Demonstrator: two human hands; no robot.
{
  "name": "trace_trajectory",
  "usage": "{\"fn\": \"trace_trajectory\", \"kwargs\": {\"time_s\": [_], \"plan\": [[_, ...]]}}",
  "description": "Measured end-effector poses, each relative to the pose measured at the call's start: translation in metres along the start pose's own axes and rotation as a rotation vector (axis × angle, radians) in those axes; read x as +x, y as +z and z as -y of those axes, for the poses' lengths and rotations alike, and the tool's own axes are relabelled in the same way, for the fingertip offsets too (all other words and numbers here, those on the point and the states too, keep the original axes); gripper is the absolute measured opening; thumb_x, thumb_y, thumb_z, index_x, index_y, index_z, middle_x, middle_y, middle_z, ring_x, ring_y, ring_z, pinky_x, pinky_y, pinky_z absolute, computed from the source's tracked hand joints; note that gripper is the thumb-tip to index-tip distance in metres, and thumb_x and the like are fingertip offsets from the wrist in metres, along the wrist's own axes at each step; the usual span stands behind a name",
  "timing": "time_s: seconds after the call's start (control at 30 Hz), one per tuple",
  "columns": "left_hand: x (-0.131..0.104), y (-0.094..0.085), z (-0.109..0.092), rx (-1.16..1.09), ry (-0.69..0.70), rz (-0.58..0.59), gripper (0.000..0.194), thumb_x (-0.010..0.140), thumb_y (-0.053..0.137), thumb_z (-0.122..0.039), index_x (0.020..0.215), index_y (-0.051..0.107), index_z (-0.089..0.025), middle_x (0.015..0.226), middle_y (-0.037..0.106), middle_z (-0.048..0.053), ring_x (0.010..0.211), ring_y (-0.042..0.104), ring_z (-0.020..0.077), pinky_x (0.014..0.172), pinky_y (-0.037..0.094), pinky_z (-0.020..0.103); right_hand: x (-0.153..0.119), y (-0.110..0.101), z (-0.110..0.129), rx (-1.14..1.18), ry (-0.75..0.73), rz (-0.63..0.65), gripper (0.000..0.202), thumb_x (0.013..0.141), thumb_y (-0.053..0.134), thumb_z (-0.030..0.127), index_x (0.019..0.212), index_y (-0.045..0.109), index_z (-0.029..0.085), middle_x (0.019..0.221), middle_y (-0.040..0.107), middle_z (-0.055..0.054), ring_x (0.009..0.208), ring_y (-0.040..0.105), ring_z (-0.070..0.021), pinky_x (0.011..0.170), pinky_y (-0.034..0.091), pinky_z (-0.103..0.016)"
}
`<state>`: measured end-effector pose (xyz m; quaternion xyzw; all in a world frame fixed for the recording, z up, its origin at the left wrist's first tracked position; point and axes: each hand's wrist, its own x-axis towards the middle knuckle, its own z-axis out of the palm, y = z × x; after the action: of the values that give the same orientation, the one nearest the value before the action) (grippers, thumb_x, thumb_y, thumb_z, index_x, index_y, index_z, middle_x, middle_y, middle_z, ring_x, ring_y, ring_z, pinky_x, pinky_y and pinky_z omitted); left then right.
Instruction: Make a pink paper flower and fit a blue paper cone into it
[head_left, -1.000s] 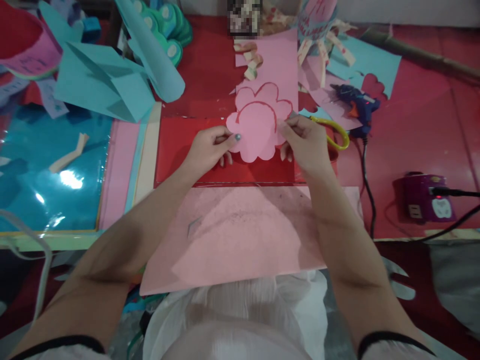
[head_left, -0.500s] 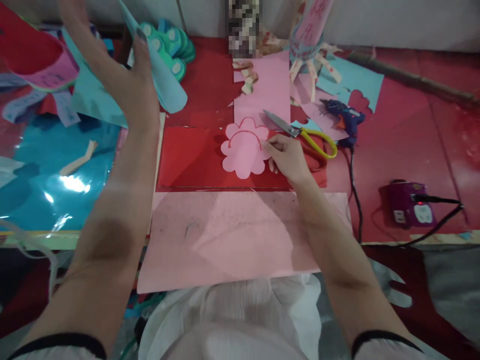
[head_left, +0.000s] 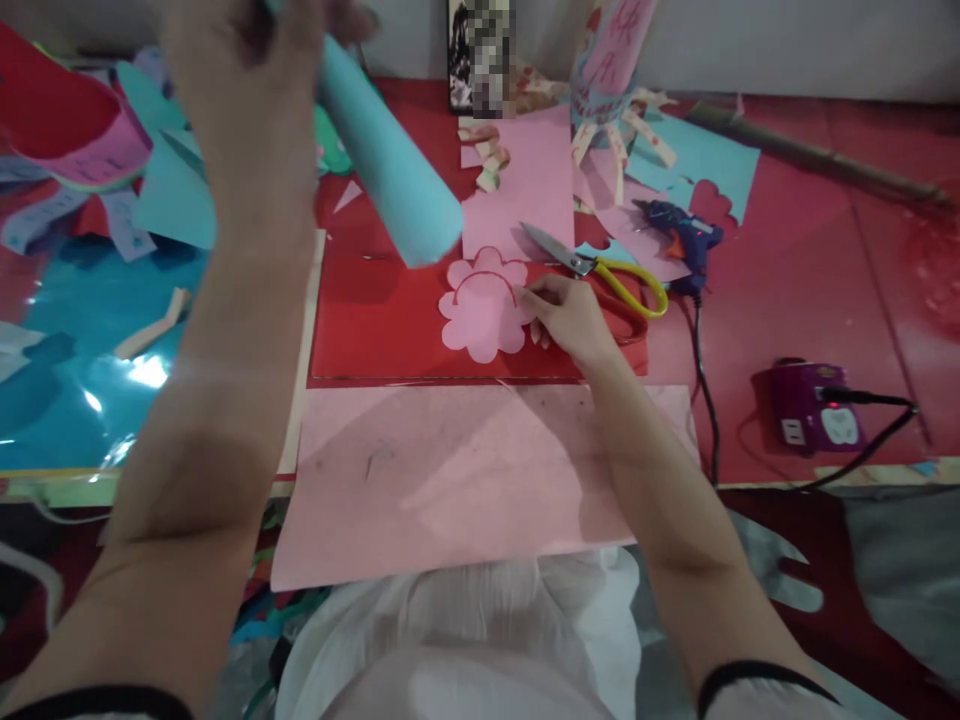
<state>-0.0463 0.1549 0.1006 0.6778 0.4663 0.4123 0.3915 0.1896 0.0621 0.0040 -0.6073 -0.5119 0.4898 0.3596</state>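
A pink flower-shaped paper (head_left: 484,320) with a red curved line lies on a red sheet (head_left: 375,330). At its right edge my right hand (head_left: 566,315) pinches it between thumb and fingers. My left hand (head_left: 270,40), blurred and raised at the top left, grips the upper end of a light blue paper piece (head_left: 397,170), whose wide lower end hangs above the red sheet, just up and left of the flower. Scissors with yellow handles (head_left: 634,285) lie right of the flower, blades pointing up-left.
A blue glue gun (head_left: 694,240) and a purple power socket (head_left: 817,405) are on the right, joined to black cords. A pink sheet (head_left: 465,480) covers the front edge. Behind are pink paper (head_left: 540,170), a phone (head_left: 480,60) and a stick (head_left: 817,155). A red and pink cup (head_left: 105,150) stands left.
My left hand has gone from open fingers to a grip, and the light blue paper has moved right and down towards the flower. My right hand and the flower are almost unmoved.
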Motion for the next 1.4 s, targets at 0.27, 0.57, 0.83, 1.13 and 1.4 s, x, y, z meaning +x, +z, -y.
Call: {"fn": "trace_trajectory", "kwargs": {"time_s": [0.27,0.57,0.83,1.13,1.4], "plan": [[-0.062,0.086,-0.017,-0.053,0.123,-0.168,0.006,0.083,0.060,-0.030,0.082,0.060,-0.024,0.087,0.067,-0.002,0.084,0.064,0.0146,0.077,0.052,0.030,0.000,-0.001,0.000,-0.042,-0.032,0.005,0.027,0.080,0.060,0.037,0.062,0.051,0.020,0.036,0.049,0.006,0.026,0.040,-0.0073,0.027,0.028,-0.020],[-0.071,0.075,0.021,-0.309,0.291,0.041,0.036,0.091,0.038,-0.051,0.118,0.051,-0.031,0.131,0.054,0.000,0.127,0.047,0.0203,0.103,0.043,0.040,-0.005,-0.007,0.000,-0.187,-0.069,-0.136,0.014,0.077,0.062,0.033,0.081,0.061,0.020,0.049,0.055,0.004,0.031,0.044,-0.0089,0.031,0.036,-0.024],[-0.070,0.066,0.066,-0.047,0.206,0.295,0.063,0.078,0.064,-0.042,0.135,0.039,-0.032,0.146,0.039,0.002,0.131,0.041,0.0272,0.107,0.036,0.046,-0.002,-0.007,-0.003,-0.219,-0.038,-0.123,0.006,0.076,0.060,0.023,0.074,0.054,0.020,0.052,0.049,0.005,0.037,0.041,-0.0078,0.038,0.034,-0.024],[-0.068,0.077,0.072,0.071,0.079,0.289,0.072,0.066,0.074,-0.035,0.131,0.044,-0.030,0.134,0.053,0.006,0.119,0.052,0.0252,0.097,0.046,0.041,-0.001,-0.009,-0.006,-0.510,-0.159,-0.175,0.002,0.076,0.057,0.022,0.076,0.056,0.022,0.057,0.049,0.002,0.055,0.045,-0.0132,0.057,0.036,-0.028],[-0.074,0.083,0.065,0.103,0.117,0.261,0.075,0.065,0.075,-0.035,0.132,0.042,-0.030,0.136,0.050,0.006,0.122,0.049,0.0266,0.100,0.042,0.042,-0.003,-0.008,-0.004,-0.516,-0.171,-0.167,0.006,0.077,0.058,0.025,0.075,0.054,0.021,0.056,0.046,0.003,0.055,0.043,-0.0128,0.057,0.035,-0.028]]}}
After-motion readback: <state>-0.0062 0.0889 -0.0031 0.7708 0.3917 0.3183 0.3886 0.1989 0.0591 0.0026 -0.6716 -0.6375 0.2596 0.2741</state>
